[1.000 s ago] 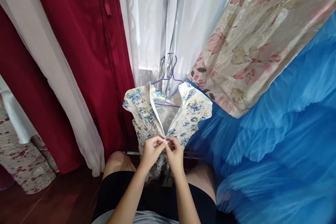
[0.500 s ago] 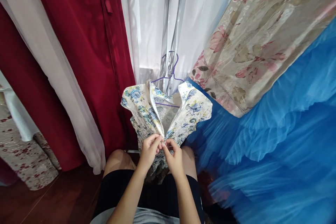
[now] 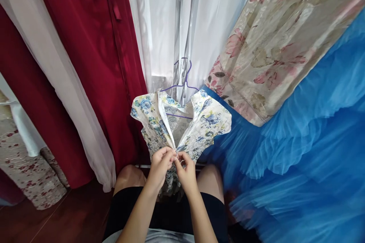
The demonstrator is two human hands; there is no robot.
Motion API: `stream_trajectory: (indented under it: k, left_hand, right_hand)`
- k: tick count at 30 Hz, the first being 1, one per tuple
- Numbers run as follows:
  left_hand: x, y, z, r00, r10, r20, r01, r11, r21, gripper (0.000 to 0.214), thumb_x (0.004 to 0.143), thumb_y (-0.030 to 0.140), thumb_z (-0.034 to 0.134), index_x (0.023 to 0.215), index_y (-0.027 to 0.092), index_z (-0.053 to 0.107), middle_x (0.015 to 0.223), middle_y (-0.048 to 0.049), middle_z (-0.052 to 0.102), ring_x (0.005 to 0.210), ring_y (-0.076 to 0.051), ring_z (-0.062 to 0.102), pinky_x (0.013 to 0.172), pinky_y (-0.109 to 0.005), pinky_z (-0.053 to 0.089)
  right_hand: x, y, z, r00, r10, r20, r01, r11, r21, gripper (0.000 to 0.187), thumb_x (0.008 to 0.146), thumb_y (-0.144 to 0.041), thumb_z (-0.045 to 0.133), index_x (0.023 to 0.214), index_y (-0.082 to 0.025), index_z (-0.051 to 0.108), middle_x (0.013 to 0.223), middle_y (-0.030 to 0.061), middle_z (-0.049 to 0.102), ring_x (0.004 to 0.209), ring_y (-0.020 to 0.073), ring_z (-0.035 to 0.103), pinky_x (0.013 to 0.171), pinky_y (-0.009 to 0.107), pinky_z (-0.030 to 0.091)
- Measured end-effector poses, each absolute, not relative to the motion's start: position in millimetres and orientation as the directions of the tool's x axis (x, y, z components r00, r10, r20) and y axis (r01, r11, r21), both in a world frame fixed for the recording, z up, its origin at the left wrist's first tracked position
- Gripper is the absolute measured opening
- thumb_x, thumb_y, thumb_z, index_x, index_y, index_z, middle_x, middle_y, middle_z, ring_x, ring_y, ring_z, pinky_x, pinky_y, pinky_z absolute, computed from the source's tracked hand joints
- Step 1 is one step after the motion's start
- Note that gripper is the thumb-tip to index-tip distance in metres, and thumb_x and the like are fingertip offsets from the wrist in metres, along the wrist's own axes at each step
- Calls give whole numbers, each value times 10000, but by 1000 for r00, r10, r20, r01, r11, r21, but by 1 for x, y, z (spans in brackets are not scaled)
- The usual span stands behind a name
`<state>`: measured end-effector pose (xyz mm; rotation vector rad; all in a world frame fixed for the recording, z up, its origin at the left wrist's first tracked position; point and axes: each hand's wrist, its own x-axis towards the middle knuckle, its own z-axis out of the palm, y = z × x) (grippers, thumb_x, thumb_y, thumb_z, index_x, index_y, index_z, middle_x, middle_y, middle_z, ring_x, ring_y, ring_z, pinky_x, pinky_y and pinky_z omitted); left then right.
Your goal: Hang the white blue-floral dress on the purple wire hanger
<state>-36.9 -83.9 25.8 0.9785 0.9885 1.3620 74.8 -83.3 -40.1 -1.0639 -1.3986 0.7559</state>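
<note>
A white sleeveless garment with blue and yellow flowers (image 3: 209, 119) hangs in front of me on a purple wire hanger (image 3: 186, 78). Its front lies parted in a V from the collar down to my hands. At the bottom of that V, my left hand (image 3: 162, 162) pinches the garment's front edge. My right hand (image 3: 184, 164) pinches the opposite edge, fingertips touching those of the left. Whatever small fastening may be between the fingertips is hidden. Below the hands the garment's lower part bunches between my knees.
Dark red drapes (image 3: 94, 64) and a pale sheer cloth (image 3: 61, 79) hang at left. White fabric with grey ribbons (image 3: 159, 26) hangs behind. To the right are a beige floral cloth (image 3: 270, 53) and blue ruffled tulle (image 3: 308, 159). A reddish tiled floor (image 3: 76, 212) shows lower left.
Both hands stay pinched at the bottom of the V and have shifted slightly left in view. The collar opening spreads a little wider, and my knees have moved farther apart.
</note>
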Motion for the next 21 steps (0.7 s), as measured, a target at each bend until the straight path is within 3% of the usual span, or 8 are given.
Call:
stream_trajectory:
  k: [3,6,13,16,18,21]
  left_hand:
    - [-38,-66,59,-40,999,20,-460,-36,887,285,693,347,806,739,106,660,624,50,451,477,-10,293,418,-143,170]
    - [-38,-38,112,-9,993,119,-496,-108,861,287,671,310,844,750,86,682,671,33,502,470,9,304,398,-127,165]
    - [-33,16,212,2,980,201,-537,-168,827,136,739,206,751,760,84,696,675,16,554,423,19,273,375,-151,141]
    - [-30,15,209,-35,937,348,-389,-334,859,154,803,246,710,741,109,684,701,-1,581,436,-5,299,393,-180,187]
    - [-28,7,197,-57,860,507,-201,-507,838,165,848,262,685,744,134,673,713,-13,596,502,-48,413,453,-194,308]
    - [-26,-6,178,-71,663,745,179,-727,663,135,895,252,654,790,170,673,892,-58,634,785,-141,589,663,-256,478]
  right_hand:
    - [73,-84,-41,48,914,403,202,386,-900,151,941,-315,580,849,-196,596,778,4,569,726,170,516,677,270,397]
    - [79,-85,-34,29,911,411,211,396,-894,176,954,-332,571,841,-197,582,775,3,555,740,171,512,685,270,389]
    - [105,-88,-22,5,917,400,236,387,-891,237,963,-372,573,803,-198,569,757,-2,524,735,171,497,681,272,383]
    - [117,-91,-24,26,929,370,247,353,-902,268,958,-388,584,770,-196,574,742,2,535,733,177,509,679,278,389]
    - [123,-89,-18,78,933,351,233,325,-917,259,938,-399,616,780,-194,596,749,7,561,732,179,526,679,282,395]
    - [125,-77,14,104,931,351,145,335,-931,276,924,-437,634,802,-189,637,741,12,581,705,176,530,655,285,394]
